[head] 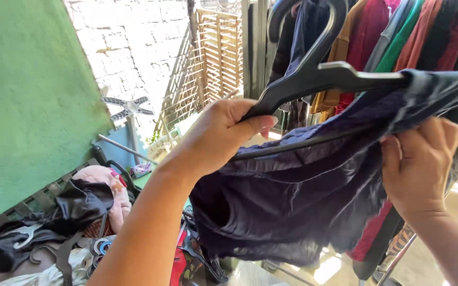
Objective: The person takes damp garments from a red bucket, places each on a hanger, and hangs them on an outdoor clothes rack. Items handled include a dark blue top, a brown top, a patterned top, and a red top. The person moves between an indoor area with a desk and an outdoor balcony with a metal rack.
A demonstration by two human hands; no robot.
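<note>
- My left hand [223,135] is closed around the left shoulder of the black plastic hanger [319,74], thumb over the front, holding it up at chest height.
- My right hand [417,167] is clenched on a fold of the dark purple garment [292,201], pinching the cloth near the hanger's right end.
- Garment sits draped over the hanger: its right part lies over the right arm and covers it, the rest sags in a heap below the lower bar.
- Left arm of the hanger is bare, no fabric over it. So I judge the garment roughly half mounted: one side on, the other left to do, then it needs straightening.
- The hanger's hook reaches up among the row of hung clothes [398,32] (red, green, orange, ochre) at top right. I can't tell whether it is hooked on anything; the rail itself isn't visible. I count hanging as not done.
- Below left: pile of laundry [75,212] with black and pink pieces, plus a white hanger [25,235] lying in it. Judging by that, more items are waiting.
- Backdrop: green wall [33,106] on the left, white brick wall [133,47] beyond, wooden lattice [218,53] between them and the clothes.
</note>
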